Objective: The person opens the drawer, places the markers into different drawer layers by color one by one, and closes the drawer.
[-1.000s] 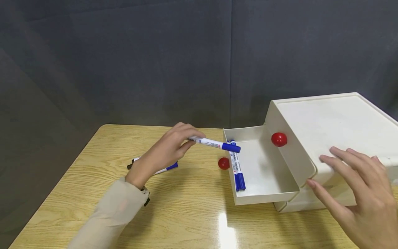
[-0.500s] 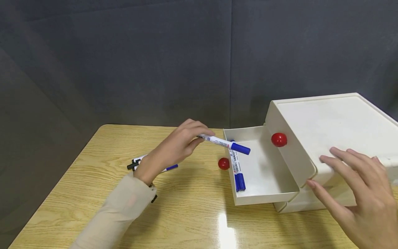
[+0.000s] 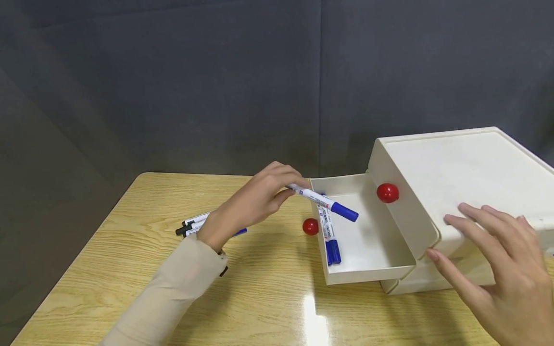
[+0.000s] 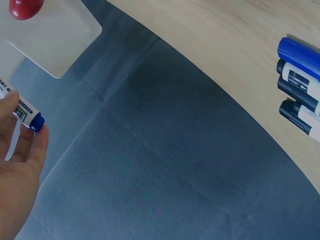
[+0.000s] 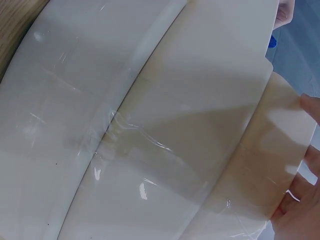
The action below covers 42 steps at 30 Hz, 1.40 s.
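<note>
Grip: the left hand [image 3: 261, 192] pinched a slim white marker with a blue cap [image 3: 320, 200] between thumb and fingers, cap tilted down above the open drawer. Nearest, the right hand [image 3: 506, 269], fingers spread and holding nothing, rested at the edge of a white plastic drawer cabinet [image 3: 467, 163]. Its pulled-out white plastic drawer [image 3: 368, 235], fitted with a round red knob [image 3: 310, 227], held two blue-capped white markers [image 3: 333, 251] along the front wall. Black- and blue-capped white markers [image 3: 195, 223] lay left on the wood-grain table [image 3: 259, 302]. Dark grey cloth [image 3: 173, 86] hung behind.
</note>
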{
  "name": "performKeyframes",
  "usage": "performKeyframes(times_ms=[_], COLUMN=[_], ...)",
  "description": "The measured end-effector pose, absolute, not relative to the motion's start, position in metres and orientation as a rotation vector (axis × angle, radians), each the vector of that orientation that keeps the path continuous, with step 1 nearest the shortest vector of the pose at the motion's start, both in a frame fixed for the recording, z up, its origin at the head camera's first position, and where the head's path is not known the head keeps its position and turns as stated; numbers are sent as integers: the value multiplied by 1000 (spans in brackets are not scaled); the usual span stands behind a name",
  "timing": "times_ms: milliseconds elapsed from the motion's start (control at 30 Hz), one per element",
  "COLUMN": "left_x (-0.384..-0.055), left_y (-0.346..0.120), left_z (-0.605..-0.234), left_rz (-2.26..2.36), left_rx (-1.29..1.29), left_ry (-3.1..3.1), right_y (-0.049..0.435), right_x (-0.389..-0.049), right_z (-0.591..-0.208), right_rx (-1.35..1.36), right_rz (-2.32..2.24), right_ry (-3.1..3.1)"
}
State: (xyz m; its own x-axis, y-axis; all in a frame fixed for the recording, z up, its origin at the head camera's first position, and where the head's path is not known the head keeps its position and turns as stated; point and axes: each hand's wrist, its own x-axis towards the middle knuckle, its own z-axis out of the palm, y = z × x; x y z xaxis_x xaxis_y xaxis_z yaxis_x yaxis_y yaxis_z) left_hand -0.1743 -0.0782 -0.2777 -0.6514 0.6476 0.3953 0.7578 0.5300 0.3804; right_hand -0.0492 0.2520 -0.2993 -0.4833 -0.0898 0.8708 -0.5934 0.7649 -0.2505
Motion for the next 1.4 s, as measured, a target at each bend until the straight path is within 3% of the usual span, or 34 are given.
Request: performKeyframes(times_ms=[1400], left_x=[-187], left_y=[-29], left_z=[-273], left_rz=[-692], left_rx=[-1288], left_ry=[-2717], right_y=[251], right_x=[-46], right_z=[-299], right_rx=[497], right_rz=[661], right_ry=[-2036])
